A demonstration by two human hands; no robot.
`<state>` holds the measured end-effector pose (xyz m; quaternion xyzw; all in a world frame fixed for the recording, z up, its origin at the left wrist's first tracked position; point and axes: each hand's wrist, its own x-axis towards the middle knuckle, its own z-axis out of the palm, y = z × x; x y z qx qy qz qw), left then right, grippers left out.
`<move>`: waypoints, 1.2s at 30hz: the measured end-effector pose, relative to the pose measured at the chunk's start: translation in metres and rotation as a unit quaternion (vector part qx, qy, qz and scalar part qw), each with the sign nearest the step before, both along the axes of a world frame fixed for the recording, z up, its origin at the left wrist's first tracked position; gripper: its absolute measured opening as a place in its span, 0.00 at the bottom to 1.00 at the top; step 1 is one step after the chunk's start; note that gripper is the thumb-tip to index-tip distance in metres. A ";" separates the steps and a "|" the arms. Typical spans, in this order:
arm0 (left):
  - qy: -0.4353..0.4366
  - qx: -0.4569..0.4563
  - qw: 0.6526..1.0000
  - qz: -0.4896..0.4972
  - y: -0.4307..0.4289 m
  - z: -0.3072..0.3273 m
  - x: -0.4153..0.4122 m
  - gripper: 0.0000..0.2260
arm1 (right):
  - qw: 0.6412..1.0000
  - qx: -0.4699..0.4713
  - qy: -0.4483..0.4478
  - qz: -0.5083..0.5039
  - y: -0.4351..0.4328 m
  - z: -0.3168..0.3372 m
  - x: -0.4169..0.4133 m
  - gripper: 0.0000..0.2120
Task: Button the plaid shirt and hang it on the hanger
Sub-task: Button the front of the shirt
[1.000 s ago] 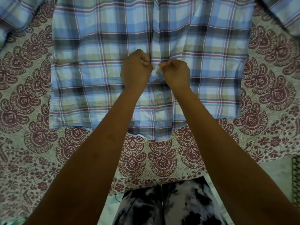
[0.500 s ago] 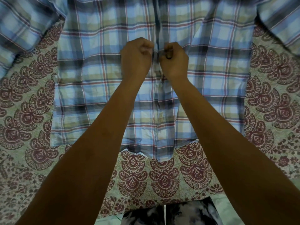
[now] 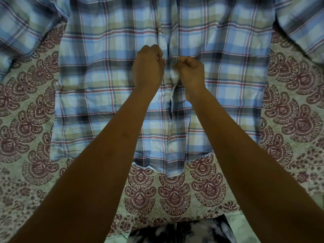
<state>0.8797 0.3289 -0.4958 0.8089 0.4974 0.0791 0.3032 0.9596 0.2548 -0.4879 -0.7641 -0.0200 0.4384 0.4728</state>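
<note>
Both hands pinching the plaid shirt (image 3: 105,67) placket – left hand (image 3: 148,67), right hand (image 3: 191,72) – its line runs straight away from me

Both hands moved up the front opening of the plaid shirt (image 3: 105,71) toward the collar. The left hand (image 3: 148,67) ended slightly higher than the right hand (image 3: 190,71), and more of the shirt's hem and sleeves came into view.
</note>
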 end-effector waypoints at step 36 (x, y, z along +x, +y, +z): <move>-0.065 -0.191 0.969 0.144 0.000 0.010 0.014 0.11 | 0.993 0.091 -0.023 0.066 0.002 -0.003 0.015 0.10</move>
